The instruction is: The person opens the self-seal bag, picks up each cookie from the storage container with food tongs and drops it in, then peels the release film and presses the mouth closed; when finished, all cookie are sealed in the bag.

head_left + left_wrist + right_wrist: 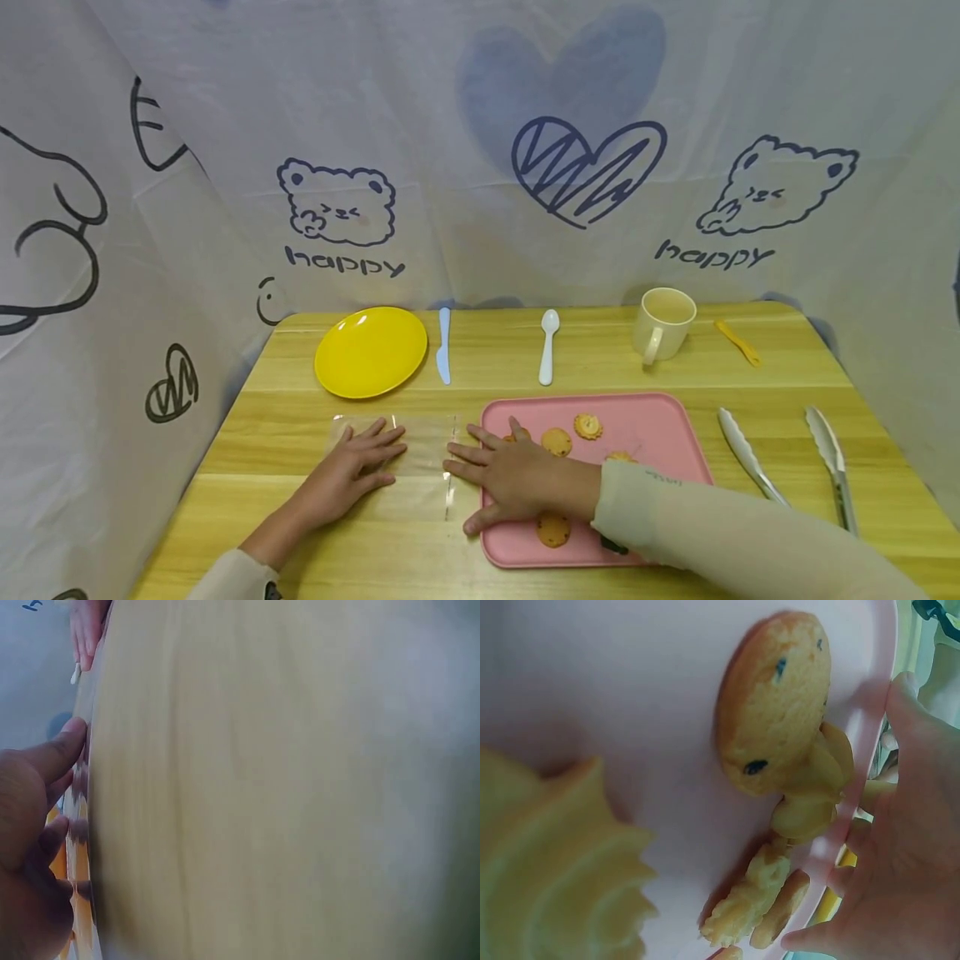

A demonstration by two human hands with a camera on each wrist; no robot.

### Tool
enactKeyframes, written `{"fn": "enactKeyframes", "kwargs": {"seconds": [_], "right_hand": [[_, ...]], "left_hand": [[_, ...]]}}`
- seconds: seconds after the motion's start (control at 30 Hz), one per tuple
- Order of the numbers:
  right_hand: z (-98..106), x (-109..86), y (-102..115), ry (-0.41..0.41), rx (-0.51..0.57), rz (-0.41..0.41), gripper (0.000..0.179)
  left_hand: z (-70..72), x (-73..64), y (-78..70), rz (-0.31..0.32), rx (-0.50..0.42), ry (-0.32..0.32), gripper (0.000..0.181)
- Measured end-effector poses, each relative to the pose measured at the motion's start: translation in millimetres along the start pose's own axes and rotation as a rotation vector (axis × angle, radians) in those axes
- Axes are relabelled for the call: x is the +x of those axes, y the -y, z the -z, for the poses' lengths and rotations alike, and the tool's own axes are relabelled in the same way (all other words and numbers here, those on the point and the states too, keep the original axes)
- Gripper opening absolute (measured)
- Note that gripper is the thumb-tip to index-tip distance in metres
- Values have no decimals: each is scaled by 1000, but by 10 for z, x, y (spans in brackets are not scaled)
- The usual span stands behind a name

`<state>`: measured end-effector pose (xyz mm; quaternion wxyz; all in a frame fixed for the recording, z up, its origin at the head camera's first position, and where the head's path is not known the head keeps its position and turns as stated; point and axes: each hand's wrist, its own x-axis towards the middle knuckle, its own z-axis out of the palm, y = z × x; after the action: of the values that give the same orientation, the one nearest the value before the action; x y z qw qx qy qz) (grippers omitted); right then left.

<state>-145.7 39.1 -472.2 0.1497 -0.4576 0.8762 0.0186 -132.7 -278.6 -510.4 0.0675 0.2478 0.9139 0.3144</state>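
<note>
carefully, my wide-spread left hand (352, 473) is lying over a clear, flat plastic sheet (420, 497), lower centre-left; my splayed right hand (517, 479), if dropping, could be crushing round, golden-brown cookies (557, 442).

Dark-blue "happy" (344, 261) on cloth backdrop (450, 208), under left bear drawing (337, 202); second "happy" under right bear drawing (780, 187). Right sleeve (720, 517): small lettering near cuff, unreadable.

Cloth-screened booth, fabric walls (465, 242) printed with bears (337, 202), wood-grain table (273, 425)
</note>
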Motion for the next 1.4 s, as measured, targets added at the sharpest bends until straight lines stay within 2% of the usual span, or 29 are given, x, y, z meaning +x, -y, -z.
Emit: {"fn": "enactKeyframes", "kwargs": {"seconds": [0.37,0.57,0.9,1.1,1.23,1.4], "right_hand": [[3,7,6,-2,-14,-3,92],[22,0,14,11,-20,-15,92],[20,4,0,19,-8,-10,92],[22,0,0,21,-8,-6,92],[10,4,-2,20,-13,-6,92],[-8,12,-9,21,-5,-11,93]], "left_hand": [[15,-18,56,34,-103,-18,48],[-28,-26,92,15,-129,-84,39],[-41,-11,69,44,-135,-178,25],[-59,-20,75,64,-208,-235,20],[-66,-28,65,53,-259,-285,19],[-46,-41,24,26,-217,-363,19]]}}
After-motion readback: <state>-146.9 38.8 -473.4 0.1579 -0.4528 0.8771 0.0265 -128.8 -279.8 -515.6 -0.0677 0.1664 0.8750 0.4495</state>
